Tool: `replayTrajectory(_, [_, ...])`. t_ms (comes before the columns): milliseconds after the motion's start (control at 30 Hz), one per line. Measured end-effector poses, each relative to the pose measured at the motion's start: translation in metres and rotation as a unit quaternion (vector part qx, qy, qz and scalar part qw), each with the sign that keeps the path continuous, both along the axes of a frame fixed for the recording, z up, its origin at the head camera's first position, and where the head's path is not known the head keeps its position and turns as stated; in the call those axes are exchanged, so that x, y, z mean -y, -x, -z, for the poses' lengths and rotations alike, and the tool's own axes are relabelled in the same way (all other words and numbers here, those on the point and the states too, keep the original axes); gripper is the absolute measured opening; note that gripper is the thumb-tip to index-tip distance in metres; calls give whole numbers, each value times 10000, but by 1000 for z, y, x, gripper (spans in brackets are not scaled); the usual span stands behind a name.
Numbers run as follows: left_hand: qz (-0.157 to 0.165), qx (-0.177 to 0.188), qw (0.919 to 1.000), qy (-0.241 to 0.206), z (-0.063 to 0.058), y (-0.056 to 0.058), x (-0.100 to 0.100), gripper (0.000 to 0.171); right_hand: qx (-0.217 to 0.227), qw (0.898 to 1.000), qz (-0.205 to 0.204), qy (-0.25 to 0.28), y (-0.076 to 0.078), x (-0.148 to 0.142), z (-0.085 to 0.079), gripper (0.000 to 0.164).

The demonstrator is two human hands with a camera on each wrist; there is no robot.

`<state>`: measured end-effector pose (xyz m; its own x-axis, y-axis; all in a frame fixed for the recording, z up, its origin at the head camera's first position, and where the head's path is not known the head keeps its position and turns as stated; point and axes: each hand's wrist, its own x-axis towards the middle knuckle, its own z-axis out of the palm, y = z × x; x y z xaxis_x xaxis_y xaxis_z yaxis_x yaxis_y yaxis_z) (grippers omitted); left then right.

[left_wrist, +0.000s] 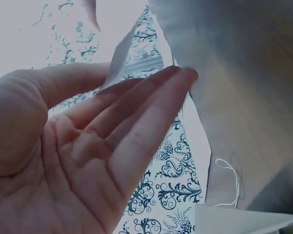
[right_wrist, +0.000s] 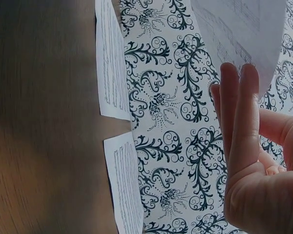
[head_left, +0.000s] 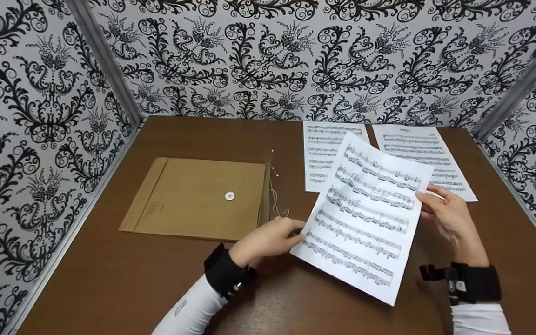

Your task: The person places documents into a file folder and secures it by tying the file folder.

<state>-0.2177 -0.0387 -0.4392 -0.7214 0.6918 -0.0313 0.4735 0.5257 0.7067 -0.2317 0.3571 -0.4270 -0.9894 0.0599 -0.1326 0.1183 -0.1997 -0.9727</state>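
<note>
A sheet of printed music (head_left: pixel 365 218) is held tilted above the table between both hands. My left hand (head_left: pixel 270 237) pinches its lower left edge between thumb and fingers, which the left wrist view shows with the palm (left_wrist: pixel 78 161) turned to the camera. On the opposite edge, my right hand (head_left: pixel 449 216) pinches the sheet with the thumb in front and the fingers behind. Two more music sheets lie at the back right: one (head_left: pixel 317 153), partly covered by the held sheet, and another (head_left: pixel 419 144) beside it.
A brown string-tie envelope (head_left: pixel 203 200) lies at the left with a white button (head_left: pixel 230 196) and a loose string (head_left: pixel 275 200) at its right side. Small pale bits (head_left: pixel 275 172) lie near it. Patterned walls (head_left: pixel 272 56) enclose the brown table (head_left: pixel 110 274).
</note>
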Motion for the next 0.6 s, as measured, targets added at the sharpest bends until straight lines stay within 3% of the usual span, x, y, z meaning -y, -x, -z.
replayTrajectory(100, [-214,279,9984,-444,-4,3,4,28,28,10000,-58,40,0,2,-1,20])
replayTrajectory(300, [-571,465,9916,-1059,-10,11,13,33,-43,9997,-233,35,1,9,-1,23])
replayTrajectory(600, [-1016,961,9704,-1967,-9,25,24,38,-39,9989,-419,192,0,17,0,25])
